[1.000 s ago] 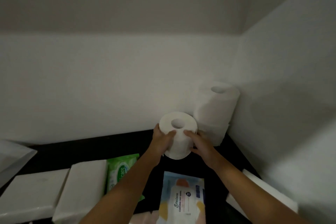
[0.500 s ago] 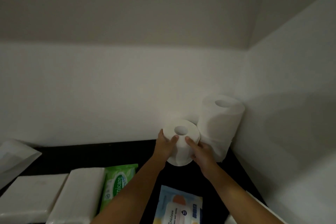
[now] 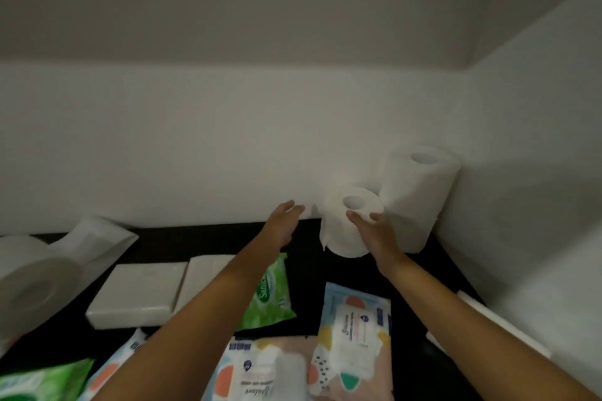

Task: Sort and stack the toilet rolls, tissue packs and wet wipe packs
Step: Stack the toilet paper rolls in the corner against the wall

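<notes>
White toilet roll [image 3: 350,231] stands upright on the black counter [image 3: 202,241], at 1 o'clock from the person, close to the back wall [image 3: 195,146]. At its 3 o'clock, a taller stack of rolls [image 3: 420,205] occupies the corner. Left hand [image 3: 283,221]: fingers straight and released, clear of the roll at its 9 o'clock. Right hand [image 3: 374,234]: fingers [image 3: 356,215] lie on the roll's top rim; whether they grasp it cannot be told. A green wet wipe pack [image 3: 273,293] and white tissue pack [image 3: 136,293] lie at its 7 o'clock.

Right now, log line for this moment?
left hand: open, clear | right hand: on toilet roll | toilet roll: upright beside stacked rolls
</notes>
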The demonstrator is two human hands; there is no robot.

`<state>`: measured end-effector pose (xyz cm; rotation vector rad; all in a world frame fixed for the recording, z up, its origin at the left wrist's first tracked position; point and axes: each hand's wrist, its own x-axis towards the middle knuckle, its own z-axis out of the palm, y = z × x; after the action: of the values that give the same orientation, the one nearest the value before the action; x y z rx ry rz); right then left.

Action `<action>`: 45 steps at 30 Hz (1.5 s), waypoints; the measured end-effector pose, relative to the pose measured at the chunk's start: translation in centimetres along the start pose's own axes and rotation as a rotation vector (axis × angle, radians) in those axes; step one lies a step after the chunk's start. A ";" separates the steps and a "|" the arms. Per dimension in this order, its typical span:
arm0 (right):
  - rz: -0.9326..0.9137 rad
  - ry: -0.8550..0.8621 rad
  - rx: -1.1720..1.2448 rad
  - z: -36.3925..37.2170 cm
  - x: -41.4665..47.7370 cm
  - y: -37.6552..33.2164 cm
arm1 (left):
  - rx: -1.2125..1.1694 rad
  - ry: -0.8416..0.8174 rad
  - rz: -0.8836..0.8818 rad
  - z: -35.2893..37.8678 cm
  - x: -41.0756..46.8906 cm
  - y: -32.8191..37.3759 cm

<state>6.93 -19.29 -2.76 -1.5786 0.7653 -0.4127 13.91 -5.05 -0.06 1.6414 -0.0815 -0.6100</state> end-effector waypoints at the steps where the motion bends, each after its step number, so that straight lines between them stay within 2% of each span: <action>1: -0.006 0.002 -0.019 0.7 -0.5 -0.5 | 0.005 0.007 0.009 -1.1 -0.5 0.2; 8: -0.035 -0.150 -0.070 8.3 -4.2 -3.5 | 0.070 0.067 0.071 -10.2 -4.3 0.4; 14: -0.042 -0.345 -0.094 17.4 -8.6 -4.2 | 0.077 0.210 0.135 -20.1 -7.9 0.3; 19: -0.054 -0.483 -0.143 23.9 -11.8 -3.9 | 0.150 0.384 0.155 -27.4 -9.7 -1.4; 29: -0.119 -0.654 -0.237 33.8 -15.8 -3.6 | 0.096 0.756 0.242 -39.1 -11.3 -6.8; 32: -0.134 -0.703 -0.263 36.6 -16.9 -3.2 | 0.073 0.855 0.169 -41.5 -10.9 -8.4; 34: -0.120 -0.744 -0.262 38.3 -17.6 -2.8 | 0.028 0.854 0.049 -42.5 -10.6 -9.1; 37: -0.103 -0.751 -0.307 40.6 -18.5 -2.3 | -0.157 0.719 -0.116 -42.9 -10.4 -9.7; 39: -0.124 -0.738 -0.395 41.7 -18.7 -2.0 | -0.280 0.614 -0.137 -43.3 -9.9 -10.3; 41: -0.162 -0.727 -0.496 42.4 -18.7 -1.7 | -0.289 0.544 -0.177 -43.6 -9.3 -10.5; 45: -0.205 -0.723 -0.589 43.5 -18.5 -0.8 | -0.346 0.526 -0.237 -43.5 -8.1 -10.5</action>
<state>22.61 25.15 -6.12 -2.1743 0.1552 0.2783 22.67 39.19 -5.50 1.4316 0.5789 -0.3271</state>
